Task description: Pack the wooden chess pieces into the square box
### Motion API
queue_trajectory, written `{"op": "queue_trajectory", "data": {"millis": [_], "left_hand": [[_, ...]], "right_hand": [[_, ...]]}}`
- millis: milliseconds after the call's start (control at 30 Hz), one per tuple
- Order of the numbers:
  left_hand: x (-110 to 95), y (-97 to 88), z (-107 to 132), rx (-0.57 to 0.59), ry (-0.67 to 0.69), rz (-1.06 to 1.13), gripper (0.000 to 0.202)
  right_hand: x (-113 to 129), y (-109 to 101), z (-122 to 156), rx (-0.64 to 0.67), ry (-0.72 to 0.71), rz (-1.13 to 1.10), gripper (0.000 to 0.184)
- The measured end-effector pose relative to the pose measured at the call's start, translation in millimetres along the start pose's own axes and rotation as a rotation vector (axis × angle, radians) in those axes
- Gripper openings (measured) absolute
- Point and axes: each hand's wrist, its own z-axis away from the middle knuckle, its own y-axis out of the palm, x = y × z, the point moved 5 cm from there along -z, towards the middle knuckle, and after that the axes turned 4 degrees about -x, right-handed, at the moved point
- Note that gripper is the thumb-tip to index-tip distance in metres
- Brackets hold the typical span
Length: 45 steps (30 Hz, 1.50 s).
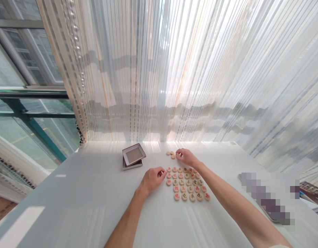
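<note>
1. Nearest the head camera, two bare forearms (125, 220) reach across the white surface (78, 206).
2. Left hand (153, 179): fingers curled, tips at the left edge of five rows of xiangqi pieces (188, 182), characters up; whether it grips one, I cannot tell.
3. Right hand (186, 156): thumb and fingers drawn together beyond the rows; whether a piece sits between them is too small to tell.
4. Loose xiangqi pieces (173, 157) lie just left of the right hand, the nearer one, and beyond the left; being round discs, they show no long axis.
5. Left of them, a box lid (134, 154) rests askew on its box base (133, 166).
6. Behind hangs a sheer striped curtain (148, 86); a window (32, 55) stands at left, and a pixelated object (267, 199) lies at right.
</note>
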Motion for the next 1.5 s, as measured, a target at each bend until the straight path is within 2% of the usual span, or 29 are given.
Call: {"op": "queue_trajectory", "data": {"millis": [100,200,367,467,600,867,1067,1300,1500], "left_hand": [[-1,-1.1,0,-0.021,0.004,0.003,0.035],[-5,-2.2,-1,-0.053,0.013,0.020,0.036],[-18,-0.9,1,-0.107,0.056,0.089,0.035],[-29,1.0,5,-0.132,0.100,0.172,0.032],[-39,5.2,10,-0.113,0.116,0.230,0.032],[-50,15.3,16,-0.125,0.148,0.333,0.025],[-50,19.0,17,-0.113,0.123,0.330,0.022],[-52,16.5,17,-0.116,0.109,0.334,0.022],[-49,20.6,16,-0.099,0.038,0.494,0.029]], "right_hand": [[8,-7,8,-0.055,0.018,-0.070,0.017],[26,-15,23,-0.073,0.024,-0.164,0.023],[64,-25,60,-0.034,-0.004,-0.336,0.032],[77,-22,81,0.005,-0.009,-0.414,0.033],[79,-16,98,0.041,0.044,-0.600,0.031],[80,-15,111,0.119,0.097,-0.835,0.027],[78,-8,116,0.107,0.103,-0.829,0.027],[78,-4,119,-0.003,0.097,-0.744,0.027],[77,-6,120,-0.037,0.076,-0.754,0.027]]}}
